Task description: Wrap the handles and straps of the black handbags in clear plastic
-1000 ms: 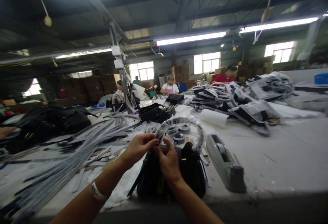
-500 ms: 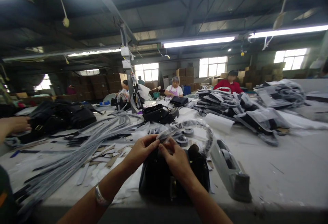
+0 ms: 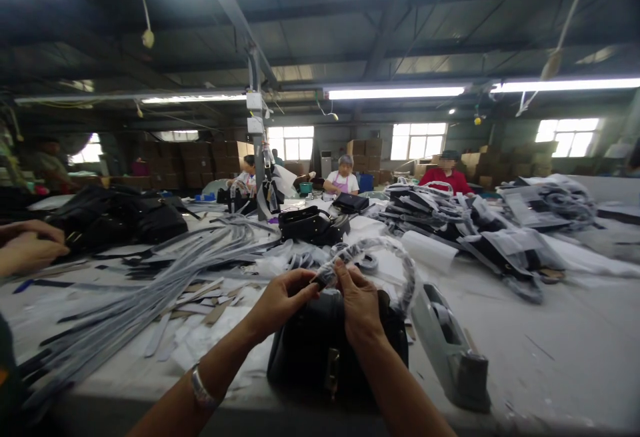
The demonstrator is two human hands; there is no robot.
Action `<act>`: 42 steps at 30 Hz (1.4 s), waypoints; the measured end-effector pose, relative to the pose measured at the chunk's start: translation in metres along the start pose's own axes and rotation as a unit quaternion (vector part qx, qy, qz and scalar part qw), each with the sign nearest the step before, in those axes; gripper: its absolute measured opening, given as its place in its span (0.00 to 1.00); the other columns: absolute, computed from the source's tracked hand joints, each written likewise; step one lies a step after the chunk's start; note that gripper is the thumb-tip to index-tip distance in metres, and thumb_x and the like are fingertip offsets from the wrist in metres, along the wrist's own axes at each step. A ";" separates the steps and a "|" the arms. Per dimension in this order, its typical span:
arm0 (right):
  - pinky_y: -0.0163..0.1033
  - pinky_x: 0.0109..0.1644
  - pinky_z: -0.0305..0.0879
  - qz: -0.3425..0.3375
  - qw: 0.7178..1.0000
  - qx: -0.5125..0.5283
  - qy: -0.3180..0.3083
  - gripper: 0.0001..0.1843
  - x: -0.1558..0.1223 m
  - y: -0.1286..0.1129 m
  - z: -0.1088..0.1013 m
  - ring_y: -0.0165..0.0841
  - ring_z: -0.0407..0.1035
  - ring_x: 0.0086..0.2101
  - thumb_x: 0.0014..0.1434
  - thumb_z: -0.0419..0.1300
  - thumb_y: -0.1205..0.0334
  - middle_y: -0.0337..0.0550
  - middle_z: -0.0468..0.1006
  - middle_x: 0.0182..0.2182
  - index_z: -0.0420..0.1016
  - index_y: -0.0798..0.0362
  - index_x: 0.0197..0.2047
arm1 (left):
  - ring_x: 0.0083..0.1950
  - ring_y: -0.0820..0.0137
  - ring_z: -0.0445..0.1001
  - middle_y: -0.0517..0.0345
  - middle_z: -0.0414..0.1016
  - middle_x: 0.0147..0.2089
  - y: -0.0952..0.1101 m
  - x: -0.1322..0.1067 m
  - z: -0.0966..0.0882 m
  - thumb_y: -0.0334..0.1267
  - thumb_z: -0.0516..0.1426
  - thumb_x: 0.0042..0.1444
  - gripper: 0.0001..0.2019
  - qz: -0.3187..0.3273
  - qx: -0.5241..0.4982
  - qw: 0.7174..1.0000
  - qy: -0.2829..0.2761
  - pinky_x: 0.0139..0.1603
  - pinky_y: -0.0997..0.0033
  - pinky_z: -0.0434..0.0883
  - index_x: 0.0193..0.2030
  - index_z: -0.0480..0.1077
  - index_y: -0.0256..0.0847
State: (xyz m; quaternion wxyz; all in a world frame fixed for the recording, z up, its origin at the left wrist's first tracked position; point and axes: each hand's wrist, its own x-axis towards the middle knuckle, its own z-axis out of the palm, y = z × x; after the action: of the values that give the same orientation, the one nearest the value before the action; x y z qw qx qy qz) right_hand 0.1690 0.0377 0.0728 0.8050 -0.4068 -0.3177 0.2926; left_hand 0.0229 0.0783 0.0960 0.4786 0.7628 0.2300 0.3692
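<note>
– Handbag (image 3: 307, 350), black, upright at the near edge of the table (image 3: 560, 337)! Handle (image 3: 408, 273) arching over the top, plastic-wrapped. On the head camera, what of the left hand (image 3: 283, 300)?

– Pinching, thumb against forefinger, right on the handle's left end, just above the bag!

– And the right hand (image 3: 361, 303)?

– Pinching too, just beside, thumb pressed to the handle, some fingertips hidden behind!

– Round about?

– Grey tape dispenser (image 3: 473, 373) just to the right, by the near edge. Long strips (image 3: 165, 290) fanning leftward, down to that same edge. Farther left, heaped black bags (image 3: 120, 217), a co-worker's hand (image 3: 33, 250) near them. Toward the far edge, rightward, piled wrapped pieces (image 3: 425, 207)!
</note>
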 end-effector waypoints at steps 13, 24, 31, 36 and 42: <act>0.31 0.31 0.66 0.115 0.989 0.053 -0.082 0.19 -0.006 -0.011 -0.004 0.26 0.66 0.25 0.46 0.72 0.46 0.35 0.75 0.24 0.78 0.54 0.29 | 0.42 0.62 0.79 0.53 0.83 0.43 -0.007 -0.006 -0.005 0.42 0.61 0.57 0.14 0.027 0.039 0.998 0.035 0.45 0.68 0.72 0.48 0.78 0.40; 0.31 0.36 0.70 0.280 0.921 0.174 -0.208 0.12 0.003 -0.007 -0.020 0.27 0.72 0.29 0.50 0.73 0.57 0.36 0.79 0.27 0.78 0.54 0.33 | 0.49 0.64 0.78 0.57 0.82 0.47 -0.013 -0.019 0.004 0.37 0.67 0.50 0.16 0.109 0.107 0.986 0.065 0.52 0.72 0.69 0.47 0.77 0.42; 0.30 0.31 0.67 0.260 0.931 0.125 -0.226 0.10 0.000 -0.009 -0.015 0.27 0.70 0.25 0.54 0.69 0.54 0.35 0.77 0.25 0.78 0.51 0.33 | 0.45 0.65 0.79 0.55 0.83 0.43 -0.007 -0.009 -0.005 0.42 0.56 0.63 0.13 0.091 0.049 0.995 0.000 0.46 0.74 0.70 0.46 0.79 0.39; 0.29 0.30 0.68 0.224 0.956 0.078 -0.173 0.11 0.001 -0.011 -0.007 0.26 0.68 0.25 0.51 0.71 0.53 0.34 0.76 0.25 0.79 0.51 0.31 | 0.41 0.66 0.78 0.56 0.83 0.39 -0.007 -0.001 -0.010 0.42 0.56 0.62 0.14 0.102 0.076 0.992 -0.010 0.41 0.75 0.70 0.44 0.80 0.37; 0.24 0.21 0.63 0.172 0.980 0.075 -0.064 0.18 0.006 -0.008 0.001 0.21 0.62 0.20 0.40 0.77 0.53 0.31 0.74 0.23 0.77 0.52 0.29 | 0.42 0.65 0.79 0.56 0.84 0.39 -0.031 -0.017 -0.030 0.40 0.60 0.58 0.10 0.079 0.121 0.988 0.047 0.44 0.73 0.71 0.42 0.80 0.39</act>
State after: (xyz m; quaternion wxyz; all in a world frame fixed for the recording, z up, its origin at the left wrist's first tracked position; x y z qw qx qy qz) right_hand 0.1736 0.0382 0.0810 0.7488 -0.3743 -0.2709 0.4752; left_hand -0.0111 0.0970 0.0709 0.3406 0.8128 0.2339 0.4107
